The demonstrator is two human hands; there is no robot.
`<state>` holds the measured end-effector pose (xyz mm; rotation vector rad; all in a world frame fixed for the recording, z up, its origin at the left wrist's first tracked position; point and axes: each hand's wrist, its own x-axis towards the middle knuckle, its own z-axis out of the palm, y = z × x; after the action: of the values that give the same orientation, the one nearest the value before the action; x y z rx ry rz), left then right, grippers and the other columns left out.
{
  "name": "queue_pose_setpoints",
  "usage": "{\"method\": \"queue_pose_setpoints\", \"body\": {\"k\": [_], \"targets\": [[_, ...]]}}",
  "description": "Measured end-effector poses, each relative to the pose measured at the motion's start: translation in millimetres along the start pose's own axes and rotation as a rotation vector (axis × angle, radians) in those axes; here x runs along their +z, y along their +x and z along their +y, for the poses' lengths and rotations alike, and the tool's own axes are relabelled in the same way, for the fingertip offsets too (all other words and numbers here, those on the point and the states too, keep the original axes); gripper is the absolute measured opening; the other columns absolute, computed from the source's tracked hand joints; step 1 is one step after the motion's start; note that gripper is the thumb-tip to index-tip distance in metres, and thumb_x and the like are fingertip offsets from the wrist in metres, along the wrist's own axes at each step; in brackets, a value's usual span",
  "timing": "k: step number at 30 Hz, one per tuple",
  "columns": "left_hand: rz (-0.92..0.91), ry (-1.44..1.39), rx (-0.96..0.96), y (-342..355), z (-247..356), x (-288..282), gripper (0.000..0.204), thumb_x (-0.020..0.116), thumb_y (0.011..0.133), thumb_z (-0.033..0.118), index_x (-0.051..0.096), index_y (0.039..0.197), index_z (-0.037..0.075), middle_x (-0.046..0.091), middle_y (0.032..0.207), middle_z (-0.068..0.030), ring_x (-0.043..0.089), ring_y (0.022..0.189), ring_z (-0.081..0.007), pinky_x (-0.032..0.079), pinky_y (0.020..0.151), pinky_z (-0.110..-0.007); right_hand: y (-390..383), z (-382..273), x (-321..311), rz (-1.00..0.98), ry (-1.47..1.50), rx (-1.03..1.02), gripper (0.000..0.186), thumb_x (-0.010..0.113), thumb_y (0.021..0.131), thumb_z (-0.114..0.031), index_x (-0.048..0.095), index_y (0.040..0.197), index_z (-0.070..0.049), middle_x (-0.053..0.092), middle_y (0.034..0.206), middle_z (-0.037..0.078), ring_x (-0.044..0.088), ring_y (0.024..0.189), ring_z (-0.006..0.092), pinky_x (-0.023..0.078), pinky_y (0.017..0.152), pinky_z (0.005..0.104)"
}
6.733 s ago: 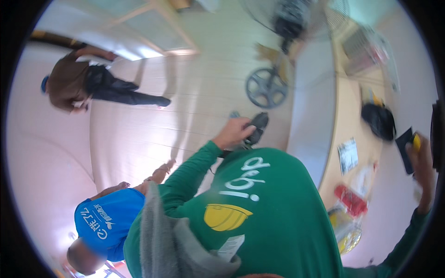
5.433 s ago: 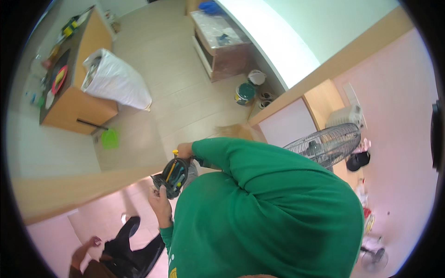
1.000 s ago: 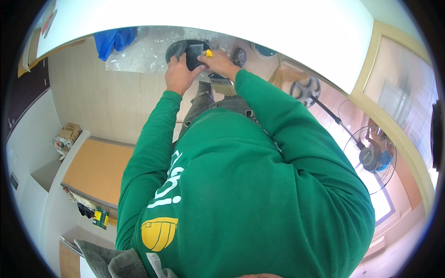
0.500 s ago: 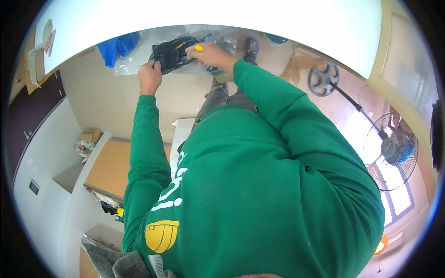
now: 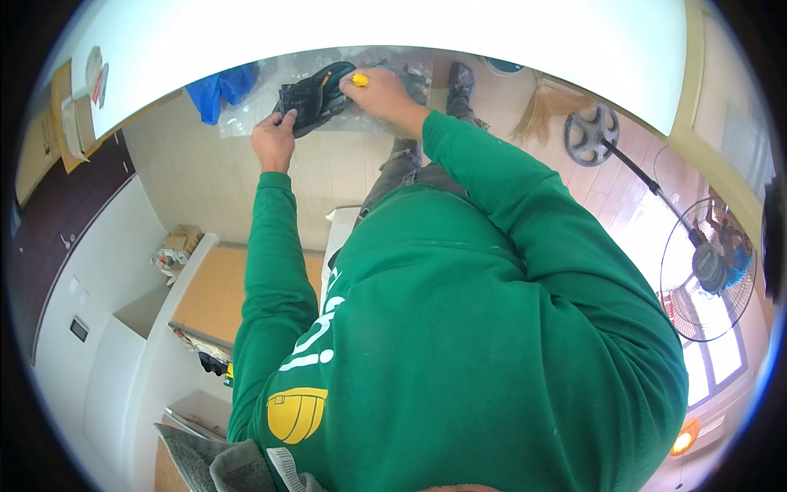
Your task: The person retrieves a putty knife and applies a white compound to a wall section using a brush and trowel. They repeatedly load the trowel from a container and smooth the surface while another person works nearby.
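A black tool pouch (image 5: 305, 107) hangs in front of me, tilted, below the edge of a white surface. My left hand (image 5: 275, 144) is closed on its near left edge, thumb on top. An orange pencil-like stick (image 5: 325, 79) pokes out of the pouch. At the pouch's right side, my right hand (image 5: 387, 95) is closed around a tool with a yellow handle (image 5: 360, 79). Only the handle's end shows; the rest of the tool is hidden by the fingers and pouch, so its kind is unclear.
The large white surface (image 5: 393, 25) spans the far side. Beyond the pouch lie a blue cloth or bag (image 5: 221, 88) and a stained clear sheet (image 5: 254, 115) on the floor. To the right are a broom (image 5: 545, 111) and a standing fan (image 5: 709, 266). A cardboard-coloured panel (image 5: 209, 295) is at left.
The whole view has shifted slightly, with the surroundings now further right. Both hands keep their grip; the yellow handle sits a little differently against the pouch.
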<state>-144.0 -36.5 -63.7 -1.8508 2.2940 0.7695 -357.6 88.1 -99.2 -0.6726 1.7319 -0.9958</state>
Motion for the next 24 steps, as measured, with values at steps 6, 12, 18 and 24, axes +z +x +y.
{"method": "queue_pose_setpoints", "body": {"k": [6, 12, 18, 24], "targets": [[0.009, -0.08, 0.012, -8, 11, -1, 0.049, 0.071, 0.09, 0.047, 0.071, 0.078, -0.001, 0.063, 0.065, -0.0186, 0.056, 0.057, -0.0332, 0.046, 0.062, -0.045, -5, 12, -13, 0.11, -0.229, 0.138, 0.038, 0.067, 0.083, -0.039, 0.074, 0.098, -0.005, 0.072, 0.099, 0.023, 0.069, 0.094, 0.0399, 0.054, 0.084, 0.0466], [-0.013, -0.127, 0.029, -19, 21, 3, 0.054, 0.062, 0.096, 0.051, 0.074, 0.088, -0.001, 0.064, 0.068, -0.0211, 0.059, 0.062, -0.034, 0.046, 0.064, -0.045, 0, 33, -19, -0.172, -0.19, 0.273, 0.032, 0.066, 0.083, -0.035, 0.074, 0.093, -0.005, 0.074, 0.09, 0.017, 0.071, 0.086, 0.0331, 0.055, 0.079, 0.0439], [-0.048, -0.191, -0.001, -33, 12, -1, 0.055, 0.06, 0.099, 0.048, 0.073, 0.091, -0.004, 0.063, 0.069, -0.0227, 0.058, 0.063, -0.0292, 0.046, 0.065, -0.042, -21, 39, -5, -0.201, -0.061, 0.192, 0.03, 0.066, 0.083, -0.033, 0.072, 0.088, -0.004, 0.072, 0.078, 0.013, 0.07, 0.071, 0.028, 0.054, 0.072, 0.0406], [-0.061, -0.303, -0.096, -44, -1, -8, 0.056, 0.057, 0.102, 0.048, 0.073, 0.103, -0.005, 0.068, 0.075, -0.0203, 0.059, 0.068, -0.0205, 0.048, 0.069, -0.038, -41, 31, 7, -0.255, 0.024, 0.131, 0.025, 0.065, 0.086, -0.027, 0.069, 0.087, -0.002, 0.07, 0.075, 0.013, 0.071, 0.068, 0.023, 0.053, 0.068, 0.0378]]}}
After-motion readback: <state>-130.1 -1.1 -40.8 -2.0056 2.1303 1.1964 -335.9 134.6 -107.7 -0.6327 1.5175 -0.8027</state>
